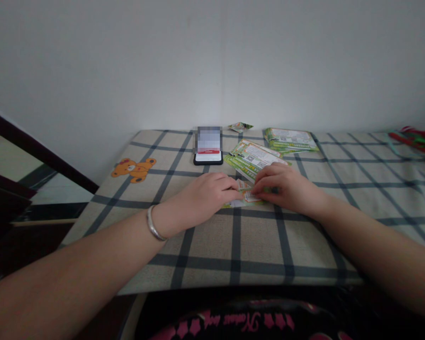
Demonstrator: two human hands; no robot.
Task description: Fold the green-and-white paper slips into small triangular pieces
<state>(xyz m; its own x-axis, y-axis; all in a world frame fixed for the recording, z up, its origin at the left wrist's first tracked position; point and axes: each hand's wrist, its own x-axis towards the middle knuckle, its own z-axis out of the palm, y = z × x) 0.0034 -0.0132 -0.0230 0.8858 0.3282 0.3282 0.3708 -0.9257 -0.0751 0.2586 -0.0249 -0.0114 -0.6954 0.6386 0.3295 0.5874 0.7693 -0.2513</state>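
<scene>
Closest to the camera, a dark top with pink lettering (233,321) crosses the bottom of the view. Moving left to right, a dark wooden rail (38,151) runs beside the bench, which is covered by a checked cloth (258,245) with an orange teddy-bear print (133,170). A silver bangle (154,223) circles the left wrist, and the left hand (205,191) lies palm down with its fingers (230,185) curled inward. A small folded green-and-white leaflet (243,196) lies on the cloth between the two hands, directly under the fingertips, with its near edge showing below them. The right hand (285,186) comes in from the other side, its fingers (260,186) bent over the leaflet and touching it, almost meeting the left ones. Whether they pinch it or only rest on it cannot be told.

Beyond the hands sit a pixelated black-edged object (208,158), too blurred to name, and a small crumpled packet (240,126). Next come a fanned pile of green leaflets (251,158) just behind the hands and a second pile of leaflets (290,139). Tangled red and green cords (416,141) lie at the far right.
</scene>
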